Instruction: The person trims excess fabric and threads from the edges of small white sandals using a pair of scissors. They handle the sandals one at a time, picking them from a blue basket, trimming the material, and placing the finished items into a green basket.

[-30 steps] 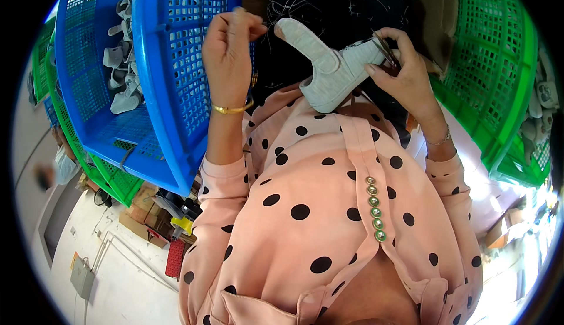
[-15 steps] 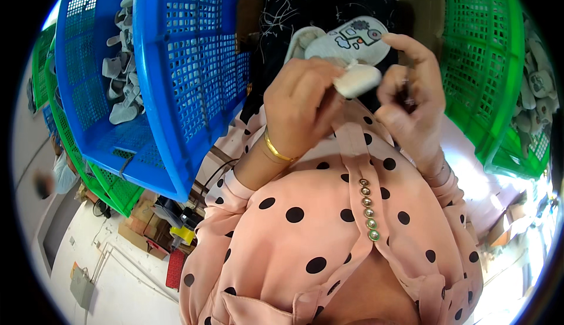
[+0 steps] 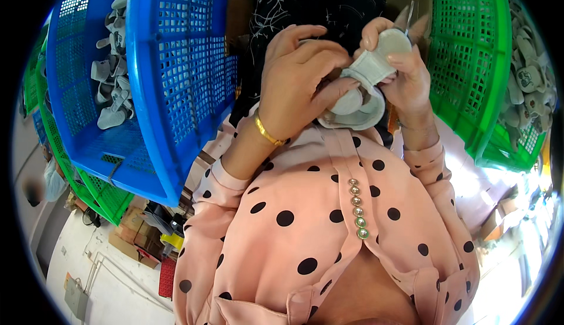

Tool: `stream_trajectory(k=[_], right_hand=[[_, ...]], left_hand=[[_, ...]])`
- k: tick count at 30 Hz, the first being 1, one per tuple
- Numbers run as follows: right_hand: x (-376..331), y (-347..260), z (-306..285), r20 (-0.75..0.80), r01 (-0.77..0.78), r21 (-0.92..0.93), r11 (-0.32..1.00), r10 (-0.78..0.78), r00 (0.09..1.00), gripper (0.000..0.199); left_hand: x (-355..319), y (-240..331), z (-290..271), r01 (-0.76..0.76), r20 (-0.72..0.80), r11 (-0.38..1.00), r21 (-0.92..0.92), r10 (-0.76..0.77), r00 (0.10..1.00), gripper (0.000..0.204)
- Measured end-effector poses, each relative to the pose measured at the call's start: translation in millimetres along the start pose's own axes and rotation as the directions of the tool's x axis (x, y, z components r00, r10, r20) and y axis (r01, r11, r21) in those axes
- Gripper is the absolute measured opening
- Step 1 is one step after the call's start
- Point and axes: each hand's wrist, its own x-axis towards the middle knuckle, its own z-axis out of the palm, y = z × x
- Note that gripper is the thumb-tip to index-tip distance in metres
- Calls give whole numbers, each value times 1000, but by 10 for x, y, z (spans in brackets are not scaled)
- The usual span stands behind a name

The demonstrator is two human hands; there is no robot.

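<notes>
Over my lap, both hands hold a small pale grey fabric shoe (image 3: 371,66) with a padded, curved opening turned toward me. My left hand (image 3: 299,81), with a gold bracelet at the wrist, is closed on its left side, thumb pressed on the padded part. My right hand (image 3: 408,87) pinches the upper right end between thumb and fingers. A thin pointed metal tool (image 3: 409,21), perhaps thread snips, sticks up from that same hand. Its grip is hidden behind the fingers and the shoe.
A blue plastic crate (image 3: 176,61) with pale shoe pieces (image 3: 114,84) beyond its wall stands close on my left. A green crate (image 3: 470,61) with more such shoes (image 3: 529,78) stands on my right. Loose white threads (image 3: 270,14) cling to the dark cloth over my lap.
The shoe has been turned; its printed pattern no longer shows. My right hand, apart from it before, now grips it. The metal tool now shows above my right hand.
</notes>
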Motion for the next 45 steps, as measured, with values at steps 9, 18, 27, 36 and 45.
stream_trajectory(k=[9,18,27,36,45], right_hand=[[-61,292,-90,-264,-214,-332,919,127,956,28],[-191,364,-150,-197,-311,-404,860,250,948,28],[-151,461,-3,-284,-228,-452,862,103,953,34],[-229,10,96,196,152,-965,-214,-203,959,41],[-96,-28,236,252,246,-868,-431,45,967,42]], left_hand=[[-291,-144,50,157,164,987,-31,-150,975,12],[-355,-288,-7,672,409,599,-436,-533,741,18],[-310,-222,-103,744,522,574,-342,-542,659,24],[-302,-105,-156,807,498,493,-325,-637,589,15],[-321,-83,-212,811,496,505,-296,-645,582,17]])
